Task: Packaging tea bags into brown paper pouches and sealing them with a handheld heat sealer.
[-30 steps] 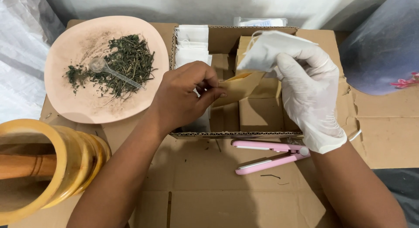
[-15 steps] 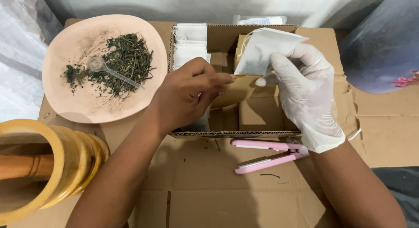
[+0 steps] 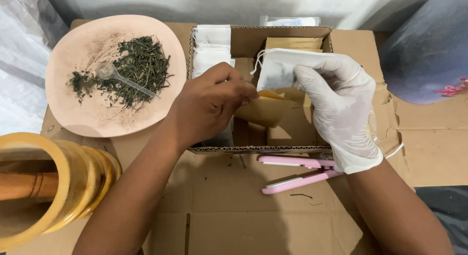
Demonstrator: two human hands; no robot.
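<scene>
Centre of frame, over an open corrugated cardboard box [image 3: 253, 40]: the gloved right hand [image 3: 339, 113] pinches a thin white paper tea bag [image 3: 280, 69] with dark contents showing faintly through, while the bare left hand [image 3: 209, 106] is closed at its corner, its fingertips hidden. Upper left, a round matte pink plate [image 3: 73, 118] bears dried green herbs [image 3: 139, 69] and a clear plastic spoon [image 3: 109, 72]; a pink sealer [image 3: 297, 172] lies below the box, a wooden mortar [image 3: 53, 186] cut off lower left
</scene>
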